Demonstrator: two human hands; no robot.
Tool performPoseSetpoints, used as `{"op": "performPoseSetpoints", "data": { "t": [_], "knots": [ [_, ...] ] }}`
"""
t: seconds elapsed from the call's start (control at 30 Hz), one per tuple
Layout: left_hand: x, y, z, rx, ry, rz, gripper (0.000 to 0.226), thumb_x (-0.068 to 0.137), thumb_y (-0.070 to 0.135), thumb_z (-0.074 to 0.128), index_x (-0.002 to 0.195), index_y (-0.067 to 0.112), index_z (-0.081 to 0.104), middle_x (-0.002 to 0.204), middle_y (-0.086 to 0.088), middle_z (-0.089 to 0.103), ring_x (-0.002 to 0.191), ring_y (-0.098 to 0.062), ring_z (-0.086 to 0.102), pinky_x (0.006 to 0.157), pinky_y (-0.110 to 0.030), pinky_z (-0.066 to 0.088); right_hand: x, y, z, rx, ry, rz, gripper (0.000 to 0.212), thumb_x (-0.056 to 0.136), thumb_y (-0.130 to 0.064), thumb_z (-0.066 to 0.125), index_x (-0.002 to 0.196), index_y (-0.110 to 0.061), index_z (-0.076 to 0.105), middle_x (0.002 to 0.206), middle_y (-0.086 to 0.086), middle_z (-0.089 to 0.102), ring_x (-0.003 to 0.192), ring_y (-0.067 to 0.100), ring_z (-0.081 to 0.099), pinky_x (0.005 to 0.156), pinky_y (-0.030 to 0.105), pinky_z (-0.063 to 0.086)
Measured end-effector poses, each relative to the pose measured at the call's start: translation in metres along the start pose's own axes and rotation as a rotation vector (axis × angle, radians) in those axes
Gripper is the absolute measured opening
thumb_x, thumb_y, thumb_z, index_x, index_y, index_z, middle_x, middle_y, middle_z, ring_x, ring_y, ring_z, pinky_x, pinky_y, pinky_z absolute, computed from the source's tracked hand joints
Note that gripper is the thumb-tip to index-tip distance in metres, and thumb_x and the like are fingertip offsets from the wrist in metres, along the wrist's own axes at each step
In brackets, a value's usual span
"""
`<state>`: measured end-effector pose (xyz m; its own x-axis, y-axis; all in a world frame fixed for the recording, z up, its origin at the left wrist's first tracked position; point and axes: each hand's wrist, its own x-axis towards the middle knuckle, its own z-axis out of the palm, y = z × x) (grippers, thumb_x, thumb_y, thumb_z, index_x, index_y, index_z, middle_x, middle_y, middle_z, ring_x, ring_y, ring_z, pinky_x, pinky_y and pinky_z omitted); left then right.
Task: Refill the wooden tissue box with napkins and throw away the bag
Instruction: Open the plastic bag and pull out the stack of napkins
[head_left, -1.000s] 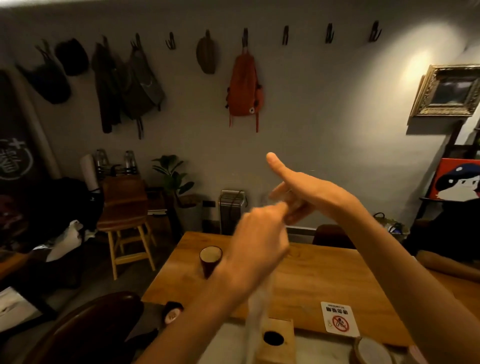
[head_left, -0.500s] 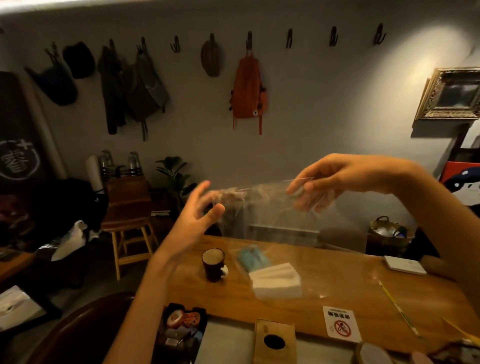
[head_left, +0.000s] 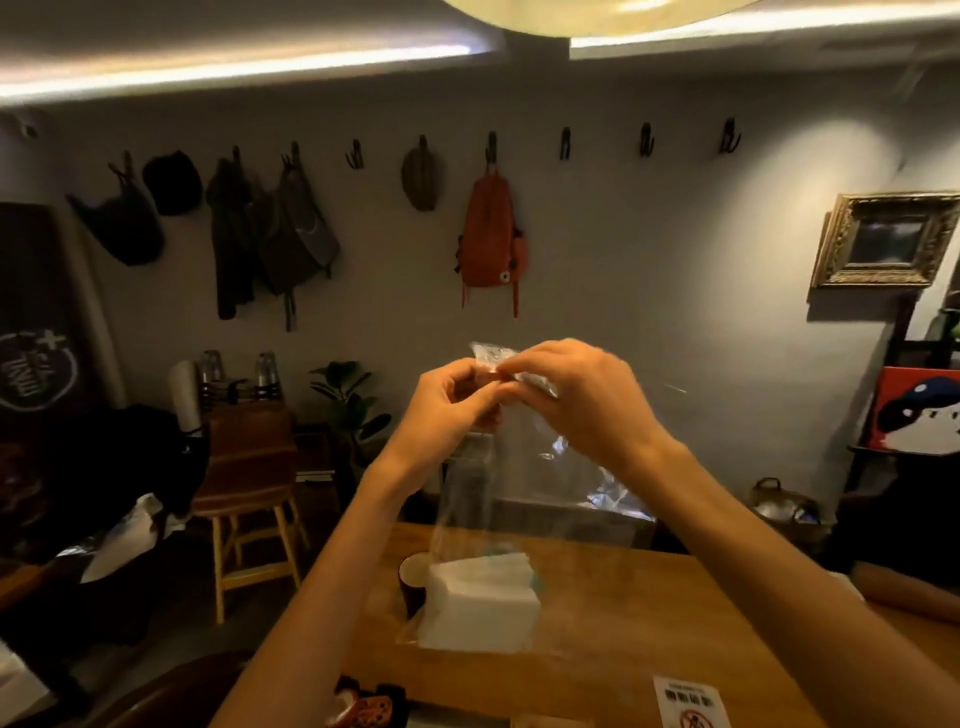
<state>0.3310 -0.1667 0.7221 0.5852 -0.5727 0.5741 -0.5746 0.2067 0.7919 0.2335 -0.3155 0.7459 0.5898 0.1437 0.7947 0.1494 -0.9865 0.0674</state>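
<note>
Both hands are up in front of the person, close together, knuckles nearly meeting. The left hand (head_left: 447, 410) and the right hand (head_left: 587, 400) each have their fingers curled in, pinching the crumpled top edge of a clear plastic bag (head_left: 519, 493) between thumb and fingertips. The bag hangs straight down from that pinch, wrinkled and catching the light on its right side. At its bottom sits a white stack of napkins (head_left: 478, 603), low over the wooden table (head_left: 649, 623) – whether the stack rests on the wood or hangs just clear of it, I cannot tell. A dark cup (head_left: 413, 577) stands just behind the napkins' left edge, partly hidden by them. A white sticker (head_left: 691, 706) lies on the near right of the table. Behind it all, on the grey wall, an orange backpack (head_left: 491, 234) hangs from a hook – a gilt-framed picture (head_left: 888, 239) is off to the right.
</note>
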Motion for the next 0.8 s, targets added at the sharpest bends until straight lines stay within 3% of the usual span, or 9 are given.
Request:
{"op": "performPoseSetpoints", "data": {
  "t": [0.1, 0.23, 0.3, 0.4, 0.5, 0.63, 0.73, 0.8],
  "knots": [
    [-0.005, 0.004, -0.019, 0.087, 0.009, 0.030, 0.014, 0.094, 0.012, 0.061, 0.105, 0.006, 0.067, 0.092, -0.016, 0.070, 0.083, -0.026, 0.068, 0.078, -0.031, 0.059, 0.013, -0.011, 0.018, -0.034, 0.058, -0.072, 0.026, 0.088, -0.040, 0.065, 0.103, -0.021, 0.072, 0.097, 0.000, 0.075, 0.083, 0.018, 0.070, 0.059, 0.032, 0.058],
    [-0.011, 0.008, -0.039, 0.159, -0.033, 0.030, 0.020, 0.094, 0.005, 0.059, 0.113, 0.007, 0.066, 0.104, -0.007, 0.071, 0.099, -0.019, 0.068, 0.088, -0.030, 0.057, 0.025, -0.020, 0.029, -0.056, 0.152, -0.145, 0.030, 0.092, -0.039, 0.054, 0.099, -0.016, 0.072, 0.090, 0.004, 0.075, 0.074, 0.021, 0.070, 0.053, 0.035, 0.057],
    [-0.010, 0.010, -0.042, 0.175, -0.011, 0.057, 0.021, 0.094, 0.007, 0.060, 0.114, 0.006, 0.067, 0.106, -0.008, 0.071, 0.101, -0.020, 0.067, 0.088, -0.029, 0.057, 0.027, -0.023, 0.033, -0.092, 0.191, -0.175, 0.035, 0.094, -0.040, 0.048, 0.097, -0.015, 0.072, 0.086, 0.004, 0.075, 0.071, 0.022, 0.070, 0.050, 0.036, 0.056],
    [-0.006, 0.011, -0.043, 0.184, 0.039, 0.109, 0.018, 0.094, 0.010, 0.061, 0.109, 0.004, 0.069, 0.101, -0.009, 0.071, 0.095, -0.023, 0.068, 0.084, -0.030, 0.057, 0.030, -0.023, 0.035, -0.125, 0.210, -0.191, 0.028, 0.094, -0.036, 0.054, 0.094, -0.014, 0.071, 0.083, 0.003, 0.074, 0.067, 0.021, 0.069, 0.047, 0.033, 0.053],
    [-0.003, 0.009, -0.039, 0.157, 0.069, 0.132, 0.015, 0.093, 0.003, 0.060, 0.103, 0.002, 0.071, 0.093, -0.011, 0.070, 0.087, -0.025, 0.067, 0.077, -0.029, 0.056, 0.033, -0.020, 0.026, -0.036, 0.198, -0.153, 0.019, 0.090, -0.034, 0.065, 0.092, -0.016, 0.072, 0.082, 0.001, 0.074, 0.066, 0.019, 0.069, 0.051, 0.034, 0.055],
    [-0.005, 0.007, -0.028, 0.171, 0.078, 0.138, 0.017, 0.092, -0.003, 0.059, 0.102, 0.005, 0.072, 0.090, -0.006, 0.072, 0.083, -0.013, 0.067, 0.073, -0.021, 0.054, 0.032, -0.013, 0.013, 0.120, 0.111, -0.067, 0.017, 0.088, -0.036, 0.066, 0.091, -0.020, 0.072, 0.081, -0.003, 0.074, 0.068, 0.014, 0.068, 0.059, 0.037, 0.058],
    [-0.006, 0.006, -0.025, 0.128, 0.084, 0.080, 0.018, 0.092, -0.003, 0.060, 0.103, 0.004, 0.073, 0.092, -0.008, 0.073, 0.086, -0.017, 0.070, 0.075, -0.024, 0.056, 0.037, 0.008, 0.002, 0.047, 0.171, 0.030, 0.016, 0.088, -0.035, 0.062, 0.087, -0.021, 0.070, 0.081, -0.001, 0.073, 0.069, 0.018, 0.067, 0.061, 0.042, 0.057],
    [-0.006, 0.007, -0.022, 0.119, 0.080, 0.055, 0.017, 0.093, -0.001, 0.060, 0.105, 0.003, 0.071, 0.086, -0.008, 0.072, 0.077, -0.011, 0.069, 0.071, -0.021, 0.055, 0.044, 0.024, -0.010, 0.051, 0.203, 0.110, 0.016, 0.089, -0.037, 0.063, 0.090, -0.023, 0.071, 0.084, -0.002, 0.074, 0.071, 0.015, 0.067, 0.064, 0.041, 0.057]
  ]
}}
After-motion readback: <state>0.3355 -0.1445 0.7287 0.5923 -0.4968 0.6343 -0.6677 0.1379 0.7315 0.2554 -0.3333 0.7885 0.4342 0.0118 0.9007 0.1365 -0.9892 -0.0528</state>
